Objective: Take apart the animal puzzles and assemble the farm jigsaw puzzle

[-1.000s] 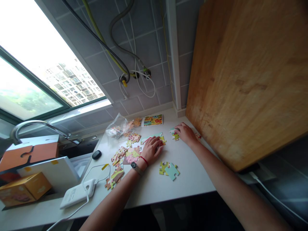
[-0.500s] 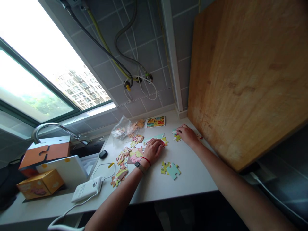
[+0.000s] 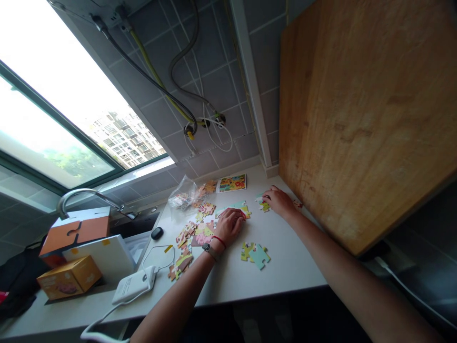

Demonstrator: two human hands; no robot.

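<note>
Left hand (image 3: 229, 227) palm-down on flat mint-and-yellow cardboard puzzle section (image 3: 225, 207), fingers curled; can't tell if gripping. Right hand (image 3: 279, 201) fingertips at small green-and-white cardboard puzzle cluster (image 3: 265, 206), its 9 o'clock; pinched or loose, can't tell. Mint-and-olive cardboard pieces (image 3: 260, 257) at left hand's 5 o'clock, colourful rectangular picture card (image 3: 233, 183) at 12.

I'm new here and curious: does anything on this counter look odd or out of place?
Mildly: puzzle pieces spread out beside a sink, an unusual spot for a jigsaw. Toward the front of the counter, a mint piece seems to overlap a yellow-green one. Nothing looks damaged.
</note>
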